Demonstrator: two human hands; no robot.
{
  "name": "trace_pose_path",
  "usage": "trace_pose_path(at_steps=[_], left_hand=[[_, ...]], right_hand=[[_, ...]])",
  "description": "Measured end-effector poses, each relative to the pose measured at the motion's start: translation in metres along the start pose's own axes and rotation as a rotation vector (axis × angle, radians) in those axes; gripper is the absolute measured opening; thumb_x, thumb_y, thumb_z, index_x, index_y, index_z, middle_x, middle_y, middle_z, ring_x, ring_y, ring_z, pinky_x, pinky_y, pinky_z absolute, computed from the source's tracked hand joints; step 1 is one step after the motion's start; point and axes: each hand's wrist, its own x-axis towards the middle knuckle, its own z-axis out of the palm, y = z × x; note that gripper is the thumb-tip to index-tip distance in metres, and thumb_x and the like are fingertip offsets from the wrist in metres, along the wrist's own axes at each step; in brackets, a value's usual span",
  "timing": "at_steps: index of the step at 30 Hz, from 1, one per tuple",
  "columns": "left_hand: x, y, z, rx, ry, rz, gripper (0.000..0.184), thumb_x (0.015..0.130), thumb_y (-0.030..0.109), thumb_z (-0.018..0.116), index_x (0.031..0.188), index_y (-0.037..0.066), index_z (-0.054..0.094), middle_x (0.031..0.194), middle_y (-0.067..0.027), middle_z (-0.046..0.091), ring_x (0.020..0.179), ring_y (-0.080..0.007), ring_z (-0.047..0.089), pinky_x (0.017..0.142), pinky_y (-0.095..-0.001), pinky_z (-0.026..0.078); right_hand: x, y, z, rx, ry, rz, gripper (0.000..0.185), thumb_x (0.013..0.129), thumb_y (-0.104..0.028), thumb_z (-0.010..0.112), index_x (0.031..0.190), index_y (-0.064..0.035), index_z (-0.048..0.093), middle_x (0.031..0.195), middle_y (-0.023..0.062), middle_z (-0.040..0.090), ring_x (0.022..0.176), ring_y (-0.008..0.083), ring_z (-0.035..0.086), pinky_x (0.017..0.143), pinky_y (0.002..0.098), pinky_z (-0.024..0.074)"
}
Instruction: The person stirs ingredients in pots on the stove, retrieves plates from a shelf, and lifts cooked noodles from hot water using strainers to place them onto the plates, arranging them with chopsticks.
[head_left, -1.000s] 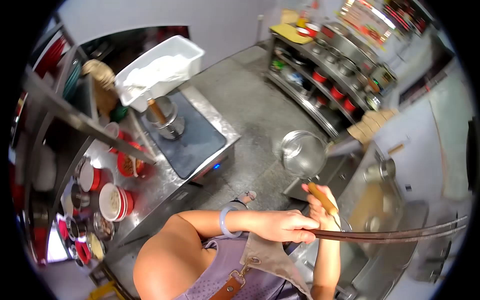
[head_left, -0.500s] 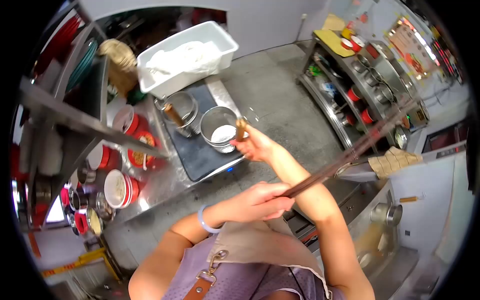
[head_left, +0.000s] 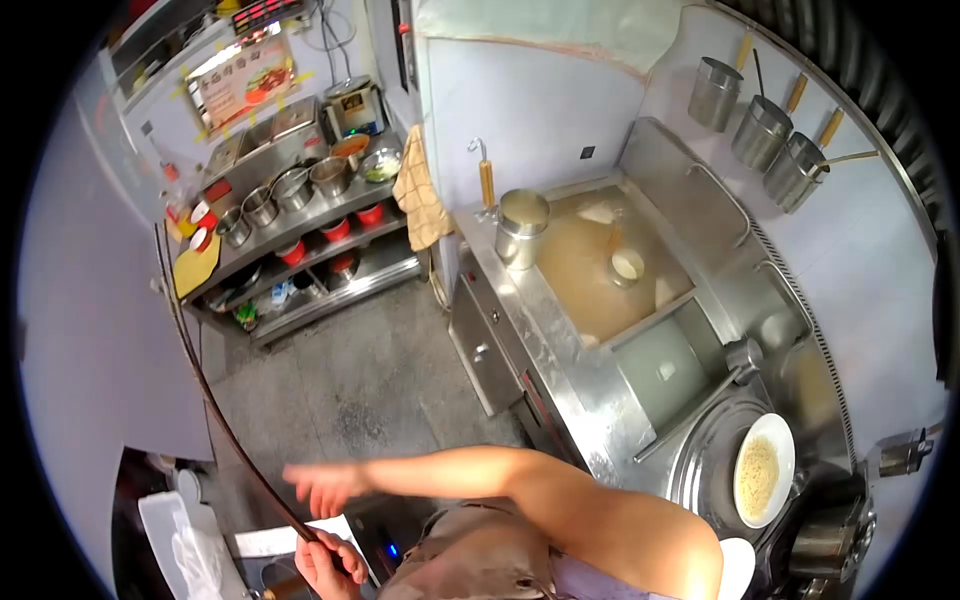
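My left hand (head_left: 328, 566), low in the view, is closed round the lower end of a pair of long dark cooking chopsticks (head_left: 222, 425). They slant up and to the left from my fist. My right hand (head_left: 325, 487) is just above it, stretched out to the left and slightly blurred, with fingers apart and nothing visible in them. Beneath the hands lies part of a dark-topped scale (head_left: 388, 535) with a blue light. A wooden handle (head_left: 285, 588) shows at the bottom edge, partly hidden.
A white tub (head_left: 160, 515) stands at lower left. Behind is a steel shelf (head_left: 330, 275) with pots. To the right, a steel cooker (head_left: 560, 345) has a basin of cloudy liquid (head_left: 575, 270), a strainer pot (head_left: 522, 230) and a bowl of noodles (head_left: 758, 480). Several strainer pots (head_left: 762, 132) hang above.
The view has swung right, bringing the cooker into sight. My right hand has let go of the wooden handle over the metal pot. My left hand still holds the chopsticks.
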Motion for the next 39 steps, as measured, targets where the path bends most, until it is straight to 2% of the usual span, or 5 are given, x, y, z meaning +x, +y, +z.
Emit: trace_pose_path(at_steps=[4, 8, 13, 24, 39], left_hand=[[0.029, -0.005, 0.022, -0.010, -0.061, -0.031, 0.024, 0.093, 0.029, 0.044, 0.084, 0.007, 0.045, 0.052, -0.0021, 0.040, 0.038, -0.0086, 0.033, 0.033, -0.0194, 0.027], [0.053, -0.007, 0.056, -0.029, 0.020, -0.054, 0.023, 0.092, 0.028, 0.045, 0.085, 0.007, 0.047, 0.055, -0.0021, 0.042, 0.040, -0.0088, 0.035, 0.033, -0.0197, 0.027], [0.065, -0.003, 0.094, -0.034, 0.095, -0.071, 0.021, 0.091, 0.029, 0.047, 0.086, 0.009, 0.047, 0.058, -0.0018, 0.044, 0.041, -0.0088, 0.035, 0.033, -0.0203, 0.027], [0.132, -0.044, 0.121, -0.028, -0.164, -0.002, 0.027, 0.094, 0.029, 0.041, 0.081, 0.005, 0.040, 0.046, -0.0032, 0.036, 0.028, -0.0101, 0.030, 0.025, -0.0216, 0.025], [0.151, -0.039, 0.166, 0.021, -0.360, 0.003, 0.028, 0.093, 0.031, 0.041, 0.082, 0.005, 0.041, 0.049, -0.0022, 0.037, 0.032, -0.0083, 0.030, 0.029, -0.0204, 0.024]], right_hand=[[-0.095, -0.085, -0.190, 0.879, -0.207, -1.155, 0.036, 0.083, -0.040, 0.056, 0.092, -0.0050, 0.051, 0.089, 0.0122, 0.059, 0.087, 0.0235, 0.057, 0.078, 0.0378, 0.0482], [-0.231, -0.188, -0.249, 1.439, -0.060, -1.402, 0.094, 0.067, -0.056, 0.065, 0.122, 0.0097, 0.028, 0.117, 0.0223, 0.045, 0.113, 0.0347, 0.043, 0.094, 0.0434, 0.0411], [-0.255, -0.228, -0.381, 1.581, -0.076, -1.628, 0.058, 0.084, -0.038, 0.055, 0.113, 0.0113, 0.043, 0.112, 0.0235, 0.051, 0.108, 0.0364, 0.048, 0.091, 0.0476, 0.0429], [-0.378, -0.041, -0.288, 1.127, 1.108, -0.922, 0.015, 0.073, -0.015, 0.058, 0.072, -0.0047, 0.047, 0.064, 0.0068, 0.055, 0.045, 0.0133, 0.052, 0.038, 0.0211, 0.0414], [-0.441, 0.095, -0.403, 1.441, 0.653, -0.793, 0.013, 0.070, -0.004, 0.055, 0.062, -0.0029, 0.044, 0.057, 0.0075, 0.048, 0.048, 0.0164, 0.049, 0.038, 0.0198, 0.0382]])
